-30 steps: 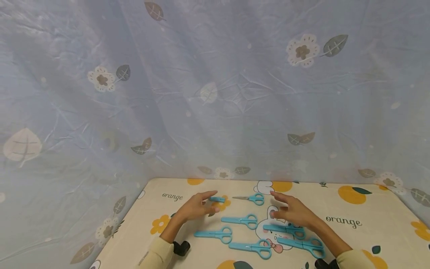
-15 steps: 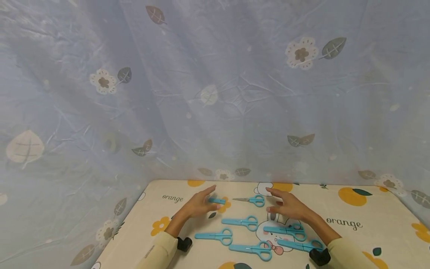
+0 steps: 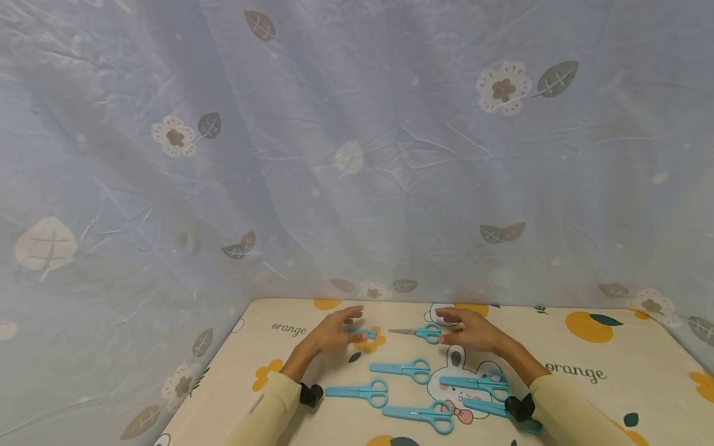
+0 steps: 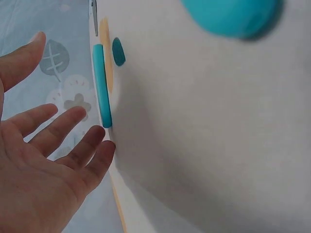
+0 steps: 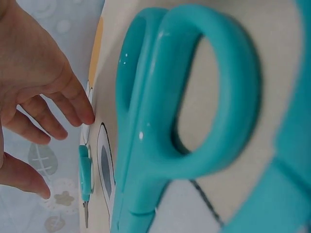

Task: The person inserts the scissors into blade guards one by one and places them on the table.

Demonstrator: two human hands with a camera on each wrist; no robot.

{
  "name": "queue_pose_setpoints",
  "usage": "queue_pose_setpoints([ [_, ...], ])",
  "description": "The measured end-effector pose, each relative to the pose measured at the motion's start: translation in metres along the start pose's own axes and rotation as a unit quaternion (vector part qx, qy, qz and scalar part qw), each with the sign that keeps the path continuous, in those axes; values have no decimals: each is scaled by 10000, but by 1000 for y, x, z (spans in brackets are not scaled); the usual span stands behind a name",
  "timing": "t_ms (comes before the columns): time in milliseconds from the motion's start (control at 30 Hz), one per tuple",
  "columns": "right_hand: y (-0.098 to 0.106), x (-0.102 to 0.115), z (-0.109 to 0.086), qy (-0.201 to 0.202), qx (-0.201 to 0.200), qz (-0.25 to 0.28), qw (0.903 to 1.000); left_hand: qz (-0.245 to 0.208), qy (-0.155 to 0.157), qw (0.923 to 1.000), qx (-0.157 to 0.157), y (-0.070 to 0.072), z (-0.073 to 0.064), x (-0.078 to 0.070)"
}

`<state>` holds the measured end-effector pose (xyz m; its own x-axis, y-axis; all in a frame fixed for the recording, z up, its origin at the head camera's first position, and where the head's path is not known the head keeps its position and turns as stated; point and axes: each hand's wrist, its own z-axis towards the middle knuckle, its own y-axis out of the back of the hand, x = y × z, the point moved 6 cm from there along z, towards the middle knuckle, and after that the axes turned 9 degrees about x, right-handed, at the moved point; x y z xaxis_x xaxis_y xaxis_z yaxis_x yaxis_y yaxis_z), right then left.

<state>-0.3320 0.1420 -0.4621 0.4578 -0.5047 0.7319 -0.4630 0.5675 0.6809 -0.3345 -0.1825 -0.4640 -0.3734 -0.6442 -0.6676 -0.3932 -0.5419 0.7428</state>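
In the head view, an unsheathed pair of scissors [image 3: 415, 332] with light-blue handles lies at the back of the table, blades pointing left. Its loose blue blade cover [image 3: 370, 334] lies just left of the tips. My left hand [image 3: 333, 330] hovers at the cover's left end, partly hiding it; the left wrist view shows fingers spread beside the cover [image 4: 101, 87], holding nothing. My right hand [image 3: 474, 329] hangs beside the scissors' handles, thumb tip close to the loops. In the right wrist view its fingers are apart from the scissors [image 5: 85, 172] and grip nothing.
Several covered blue scissors lie nearer the front, including one pair in the middle [image 3: 400, 369], one at left [image 3: 357, 391] and one at front [image 3: 418, 414]. Another pair [image 3: 474, 383] lies below my right forearm. A patterned curtain [image 3: 357, 186] stands behind the table.
Both hands have moved slightly inward, the left toward the blade cover, the right toward the scissors' handles. The scissors and covers stay in place on the table.
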Motion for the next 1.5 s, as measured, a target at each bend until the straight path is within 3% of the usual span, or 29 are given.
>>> queue_pose_setpoints([
  [600,-7,-5,19,-29,171,-218,9996,252,-185,9995,71,-2,17,11],
  [900,-11,1,24,194,195,-906,9955,491,-219,9984,181,-5,24,6],
  [1267,-14,13,31,-155,197,-1793,9835,828,-15,9966,13,-7,26,5],
  [1500,-15,16,32,-161,150,-1839,9827,982,-20,9952,49,-10,29,1],
])
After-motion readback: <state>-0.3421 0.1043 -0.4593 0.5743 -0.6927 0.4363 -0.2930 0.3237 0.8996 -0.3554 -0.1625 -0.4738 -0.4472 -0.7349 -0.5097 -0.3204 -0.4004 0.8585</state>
